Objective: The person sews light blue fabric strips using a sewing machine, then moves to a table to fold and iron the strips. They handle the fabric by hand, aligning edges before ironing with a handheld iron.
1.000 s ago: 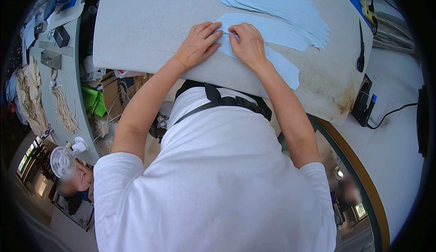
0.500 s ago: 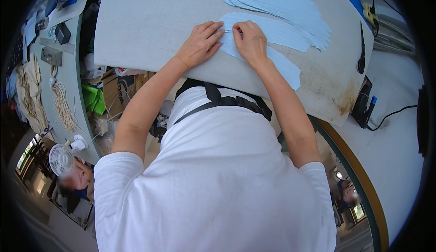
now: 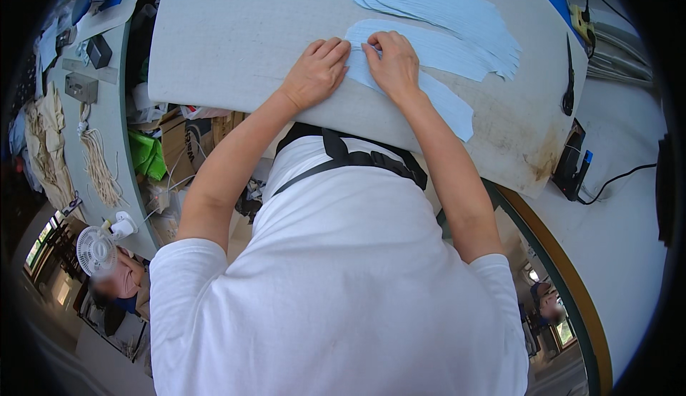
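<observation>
Head: hands (image 3: 394,66) perhaps at blue fabric's (image 3: 446,50) edge, roomy tabletop (image 3: 229,39) leftward.

Light-blue ribbed fabric strip (image 3: 443,52): flat, left end rounded. Second light-blue strip (image 3: 448,107): flat, diverging from the first rightward.

Left hand (image 3: 318,72): palm down, fingers together and slightly bent, pointing forward and right.
Right hand (image 3: 394,64): back up, fingers curled, thumb and forefinger tips close to each other.
Left arm (image 3: 249,146): bare, bent at the elbow, forearm angled inward.
Right arm (image 3: 443,151): likewise bare and bent, angled inward.
Wrists (image 3: 288,102): nearly straight, hands near but apart.
</observation>
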`<state>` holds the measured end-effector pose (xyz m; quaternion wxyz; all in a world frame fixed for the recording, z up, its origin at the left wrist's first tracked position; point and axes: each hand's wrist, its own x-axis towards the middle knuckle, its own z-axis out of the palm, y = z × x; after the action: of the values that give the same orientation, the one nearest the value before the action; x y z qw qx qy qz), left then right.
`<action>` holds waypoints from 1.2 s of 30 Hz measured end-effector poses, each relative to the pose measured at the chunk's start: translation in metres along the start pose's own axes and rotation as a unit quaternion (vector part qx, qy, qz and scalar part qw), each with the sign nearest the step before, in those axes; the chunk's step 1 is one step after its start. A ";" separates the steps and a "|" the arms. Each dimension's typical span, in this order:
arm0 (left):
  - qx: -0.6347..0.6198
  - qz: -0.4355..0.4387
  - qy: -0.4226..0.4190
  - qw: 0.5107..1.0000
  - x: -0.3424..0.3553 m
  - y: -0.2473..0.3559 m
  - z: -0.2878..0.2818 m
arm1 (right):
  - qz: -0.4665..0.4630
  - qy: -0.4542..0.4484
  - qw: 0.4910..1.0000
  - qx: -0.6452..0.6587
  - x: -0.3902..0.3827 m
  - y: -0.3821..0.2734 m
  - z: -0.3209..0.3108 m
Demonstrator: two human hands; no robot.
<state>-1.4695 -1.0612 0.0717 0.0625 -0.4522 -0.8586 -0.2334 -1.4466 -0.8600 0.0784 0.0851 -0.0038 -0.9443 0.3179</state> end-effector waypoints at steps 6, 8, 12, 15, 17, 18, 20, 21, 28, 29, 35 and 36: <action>0.013 -0.012 -0.011 1.000 -0.001 0.006 -0.004 | 0.029 0.026 0.999 0.011 -0.038 0.016 -0.041; 0.008 -0.015 -0.008 1.000 -0.001 0.006 -0.006 | 0.077 0.042 0.996 0.011 -0.058 0.029 -0.057; -0.001 -0.026 -0.001 1.000 -0.002 0.008 -0.005 | 0.076 0.061 0.993 -0.072 -0.078 0.059 -0.079; 0.006 -0.023 -0.006 1.000 -0.002 0.007 -0.005 | 0.071 0.067 0.992 -0.080 -0.078 0.061 -0.085; 0.010 -0.022 -0.007 1.000 -0.003 0.007 -0.006 | 0.055 0.048 0.993 -0.091 -0.077 0.060 -0.085; 0.013 -0.021 -0.008 1.000 -0.003 0.007 -0.006 | 0.047 0.038 0.994 -0.096 -0.076 0.060 -0.085; 0.021 -0.020 -0.012 0.999 -0.004 0.007 -0.007 | 0.050 0.039 0.993 -0.096 -0.077 0.063 -0.081; 0.018 -0.021 -0.013 1.000 -0.004 0.008 -0.008 | 0.051 0.039 0.993 -0.096 -0.078 0.064 -0.079; 0.019 -0.030 -0.015 0.999 -0.006 0.010 -0.008 | 0.039 0.036 0.998 -0.028 -0.079 0.067 -0.080; 0.018 -0.031 -0.015 0.999 -0.007 0.010 -0.008 | 0.009 0.046 0.999 -0.026 -0.079 0.070 -0.079; 0.025 -0.034 -0.012 0.999 -0.008 0.011 -0.008 | -0.015 0.055 0.998 -0.033 -0.083 0.069 -0.080; 0.030 -0.032 -0.013 0.999 -0.009 0.012 -0.007 | -0.011 0.056 0.998 -0.033 -0.084 0.069 -0.079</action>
<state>-1.4558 -1.0651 0.0794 0.0574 -0.4257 -0.8799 -0.2033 -1.3539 -0.7621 0.0855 0.1410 -0.0136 -0.9482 0.2844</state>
